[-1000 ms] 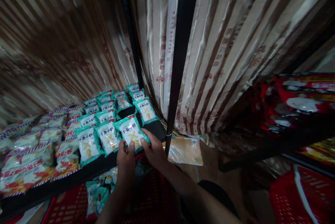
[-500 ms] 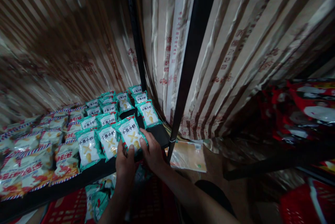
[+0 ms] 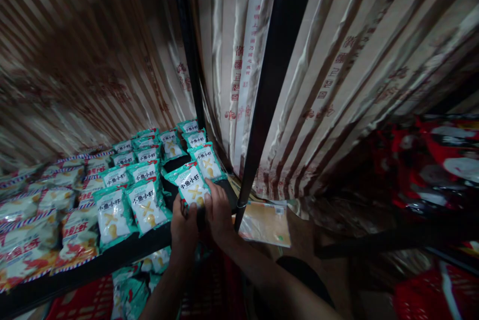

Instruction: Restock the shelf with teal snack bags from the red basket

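Between my two hands is a teal-and-white snack bag (image 3: 192, 188), tilted over the dark shelf (image 3: 172, 164). My left hand (image 3: 184, 225) grips its lower left edge, with the thumb on the front. My right hand (image 3: 219, 210) pinches its lower right side. Just behind it, a matching bag (image 3: 207, 161) stands at the right end of the shelf. To the left another teal bag (image 3: 147, 206) leans at the front of its row, with several more alike beside and behind it.
White bags with striped edges (image 3: 30, 245) fill the shelf's left part. Below, a red basket (image 3: 80, 297) holds more teal bags (image 3: 130, 295). A black post (image 3: 262, 105) rises right of my hands, before pleated curtains (image 3: 228, 36). Red packages (image 3: 452, 150) lie at far right.
The held bag has moved right relative to the bags beside it, opening a gap on its left. My hands have gone with it. The view has shifted slightly.
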A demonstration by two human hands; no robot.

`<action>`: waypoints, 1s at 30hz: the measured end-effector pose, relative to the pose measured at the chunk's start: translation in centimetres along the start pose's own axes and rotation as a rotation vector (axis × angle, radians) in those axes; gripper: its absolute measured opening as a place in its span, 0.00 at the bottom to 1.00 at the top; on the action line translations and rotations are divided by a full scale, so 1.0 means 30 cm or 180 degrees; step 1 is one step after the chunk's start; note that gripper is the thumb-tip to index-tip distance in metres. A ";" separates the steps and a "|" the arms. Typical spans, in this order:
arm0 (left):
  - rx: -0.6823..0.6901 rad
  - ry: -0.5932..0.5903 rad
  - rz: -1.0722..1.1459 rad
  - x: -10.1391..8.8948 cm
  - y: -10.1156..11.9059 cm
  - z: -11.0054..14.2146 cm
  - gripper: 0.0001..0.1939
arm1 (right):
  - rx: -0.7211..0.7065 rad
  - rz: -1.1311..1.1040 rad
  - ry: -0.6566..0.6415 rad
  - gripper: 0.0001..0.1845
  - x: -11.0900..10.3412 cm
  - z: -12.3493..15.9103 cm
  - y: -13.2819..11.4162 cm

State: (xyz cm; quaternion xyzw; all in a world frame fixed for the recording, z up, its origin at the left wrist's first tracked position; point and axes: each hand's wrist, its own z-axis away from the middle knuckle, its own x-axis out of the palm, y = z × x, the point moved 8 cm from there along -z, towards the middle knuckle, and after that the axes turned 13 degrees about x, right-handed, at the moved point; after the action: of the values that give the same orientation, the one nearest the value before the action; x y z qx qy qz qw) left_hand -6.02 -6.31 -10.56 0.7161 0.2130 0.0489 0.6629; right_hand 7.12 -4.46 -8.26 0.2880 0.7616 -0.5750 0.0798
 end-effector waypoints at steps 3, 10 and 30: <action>-0.0027 0.0005 0.0050 0.028 0.001 -0.007 0.26 | -0.0023 0.0088 0.0107 0.23 -0.010 -0.009 0.020; -0.0100 0.0020 -0.0143 0.067 -0.001 -0.015 0.25 | -0.0443 -0.0050 0.0253 0.23 -0.050 -0.005 0.013; 0.0983 -0.0101 -0.1194 0.147 0.058 -0.071 0.20 | 0.0020 0.0105 0.0227 0.31 -0.036 -0.050 0.058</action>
State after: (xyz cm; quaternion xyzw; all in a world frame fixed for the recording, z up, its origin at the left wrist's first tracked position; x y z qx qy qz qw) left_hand -2.36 -2.75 -9.55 0.7575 0.3368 -0.1195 0.5463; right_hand 9.25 -3.15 -8.74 0.3212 0.7573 -0.5653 0.0612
